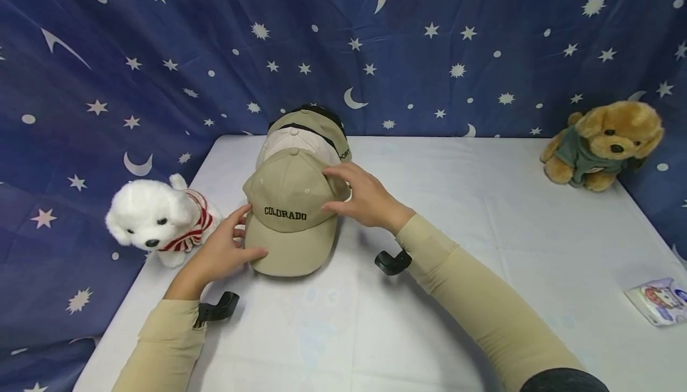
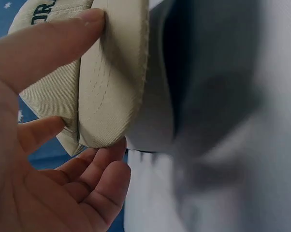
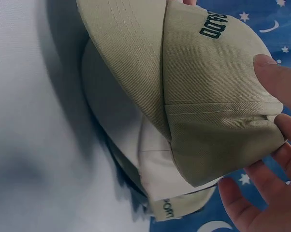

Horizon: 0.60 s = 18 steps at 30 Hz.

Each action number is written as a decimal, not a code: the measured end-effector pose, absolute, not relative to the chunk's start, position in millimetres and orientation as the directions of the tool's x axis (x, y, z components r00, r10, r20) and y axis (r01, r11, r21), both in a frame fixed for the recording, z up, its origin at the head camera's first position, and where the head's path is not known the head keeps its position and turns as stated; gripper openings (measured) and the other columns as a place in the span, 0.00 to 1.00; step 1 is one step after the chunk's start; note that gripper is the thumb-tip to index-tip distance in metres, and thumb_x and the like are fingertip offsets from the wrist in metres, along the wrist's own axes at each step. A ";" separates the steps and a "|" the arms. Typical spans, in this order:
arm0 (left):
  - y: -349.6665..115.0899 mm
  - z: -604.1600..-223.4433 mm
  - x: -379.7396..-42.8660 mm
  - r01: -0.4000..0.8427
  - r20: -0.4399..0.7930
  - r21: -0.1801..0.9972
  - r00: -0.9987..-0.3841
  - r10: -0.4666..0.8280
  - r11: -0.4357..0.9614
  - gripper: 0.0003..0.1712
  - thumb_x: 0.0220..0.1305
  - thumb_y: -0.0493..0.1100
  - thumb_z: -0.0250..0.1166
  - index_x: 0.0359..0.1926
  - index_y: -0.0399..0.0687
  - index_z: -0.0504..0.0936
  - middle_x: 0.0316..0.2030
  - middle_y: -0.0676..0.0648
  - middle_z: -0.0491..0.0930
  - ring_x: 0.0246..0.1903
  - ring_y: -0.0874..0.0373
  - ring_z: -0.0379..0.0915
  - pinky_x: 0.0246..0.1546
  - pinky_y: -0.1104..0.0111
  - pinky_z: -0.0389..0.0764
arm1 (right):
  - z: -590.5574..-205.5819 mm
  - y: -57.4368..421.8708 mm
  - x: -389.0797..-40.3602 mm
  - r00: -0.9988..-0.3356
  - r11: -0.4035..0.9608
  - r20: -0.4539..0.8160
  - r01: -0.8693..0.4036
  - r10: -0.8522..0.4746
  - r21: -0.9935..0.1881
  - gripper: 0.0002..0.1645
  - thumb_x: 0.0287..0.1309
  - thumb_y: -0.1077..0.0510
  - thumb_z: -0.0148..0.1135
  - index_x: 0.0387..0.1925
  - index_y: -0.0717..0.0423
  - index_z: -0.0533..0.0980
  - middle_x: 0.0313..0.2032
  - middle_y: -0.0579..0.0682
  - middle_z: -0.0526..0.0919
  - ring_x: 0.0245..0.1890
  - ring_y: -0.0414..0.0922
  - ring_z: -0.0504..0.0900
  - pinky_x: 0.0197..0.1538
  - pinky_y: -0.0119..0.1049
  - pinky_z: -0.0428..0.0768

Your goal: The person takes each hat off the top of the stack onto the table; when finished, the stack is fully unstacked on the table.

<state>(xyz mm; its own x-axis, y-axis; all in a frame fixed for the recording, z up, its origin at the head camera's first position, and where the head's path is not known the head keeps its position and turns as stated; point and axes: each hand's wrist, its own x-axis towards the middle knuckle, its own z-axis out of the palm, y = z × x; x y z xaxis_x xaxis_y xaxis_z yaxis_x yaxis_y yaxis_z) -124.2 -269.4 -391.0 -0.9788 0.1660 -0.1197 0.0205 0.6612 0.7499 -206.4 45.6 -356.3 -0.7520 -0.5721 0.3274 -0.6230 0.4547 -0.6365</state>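
Note:
A khaki baseball cap (image 1: 292,186) lettered COLORADO is at the front of a row of nested caps, its brim toward me. My left hand (image 1: 221,252) holds it at the brim's left side, the thumb on top and fingers along the edge. On the crown's other side my right hand (image 1: 367,198) grips it, thumb on the front and fingers (image 3: 266,179) round the side and back. Directly behind are a whitish cap (image 1: 284,139), a beige cap (image 1: 343,150) with partly hidden lettering and a black one (image 1: 322,110), mostly covered.
A white plush dog (image 1: 147,216) in a striped top stands close to my left hand. At the back right of the white-covered table (image 1: 456,201) sits a brown plush dog (image 1: 596,147). A printed packet (image 1: 660,302) lies at the right edge. Behind hangs a starry blue cloth (image 1: 408,40).

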 end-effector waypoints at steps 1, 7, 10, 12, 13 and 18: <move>-268.5 -388.9 -123.2 0.028 -0.115 0.747 -0.978 0.171 0.665 0.60 0.56 0.43 0.77 0.78 0.37 0.47 0.63 0.30 0.64 0.56 0.37 0.70 0.52 0.48 0.76 | -354.6 47.2 -205.4 -0.749 0.449 0.336 -0.628 -0.571 -0.636 0.41 0.54 0.49 0.76 0.66 0.58 0.72 0.60 0.51 0.75 0.60 0.46 0.73 0.62 0.43 0.71; -261.4 -376.0 -119.7 0.087 -0.076 0.746 -0.974 0.215 0.660 0.59 0.56 0.43 0.77 0.77 0.36 0.49 0.62 0.31 0.66 0.53 0.39 0.73 0.50 0.50 0.77 | -343.3 57.9 -198.8 -0.729 0.417 0.387 -0.656 -0.564 -0.629 0.40 0.53 0.51 0.78 0.65 0.60 0.72 0.60 0.52 0.75 0.58 0.45 0.74 0.57 0.41 0.74; -256.8 -370.3 -118.1 0.110 -0.062 0.750 -0.970 0.235 0.652 0.58 0.55 0.43 0.77 0.77 0.37 0.50 0.62 0.32 0.66 0.52 0.41 0.75 0.49 0.51 0.78 | -338.9 64.9 -196.7 -0.729 0.412 0.401 -0.659 -0.555 -0.629 0.40 0.53 0.52 0.78 0.64 0.60 0.73 0.59 0.52 0.76 0.56 0.45 0.75 0.56 0.42 0.75; -253.2 -366.7 -116.5 0.114 -0.063 0.748 -0.968 0.241 0.654 0.58 0.55 0.43 0.78 0.78 0.38 0.50 0.63 0.34 0.66 0.51 0.43 0.75 0.48 0.53 0.78 | -336.7 69.9 -195.6 -0.732 0.413 0.404 -0.657 -0.548 -0.631 0.40 0.52 0.52 0.78 0.64 0.59 0.73 0.59 0.51 0.76 0.55 0.45 0.75 0.55 0.42 0.75; -251.2 -365.0 -115.9 0.117 -0.063 0.748 -0.967 0.246 0.653 0.58 0.55 0.44 0.78 0.78 0.39 0.50 0.63 0.34 0.66 0.51 0.43 0.75 0.47 0.53 0.79 | -335.8 72.4 -195.3 -0.733 0.415 0.407 -0.658 -0.545 -0.629 0.40 0.52 0.52 0.78 0.64 0.59 0.73 0.58 0.51 0.76 0.55 0.45 0.75 0.55 0.42 0.75; -239.6 -360.6 -115.6 0.138 -0.053 0.756 -0.961 0.270 0.640 0.58 0.55 0.42 0.78 0.77 0.39 0.51 0.62 0.35 0.66 0.48 0.46 0.76 0.45 0.55 0.79 | -330.7 85.5 -192.6 -0.740 0.425 0.414 -0.654 -0.530 -0.626 0.40 0.51 0.53 0.79 0.64 0.59 0.73 0.59 0.51 0.76 0.55 0.45 0.74 0.54 0.42 0.75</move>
<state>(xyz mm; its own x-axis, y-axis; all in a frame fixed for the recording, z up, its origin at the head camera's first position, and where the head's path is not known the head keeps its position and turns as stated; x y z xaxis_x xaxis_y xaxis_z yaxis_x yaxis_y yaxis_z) -115.6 -239.6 -360.6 -0.9614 0.2701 -0.0530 0.1380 0.6397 0.7562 -192.6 85.5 -330.7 -0.7400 -0.5304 0.4136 -0.6542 0.4246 -0.6260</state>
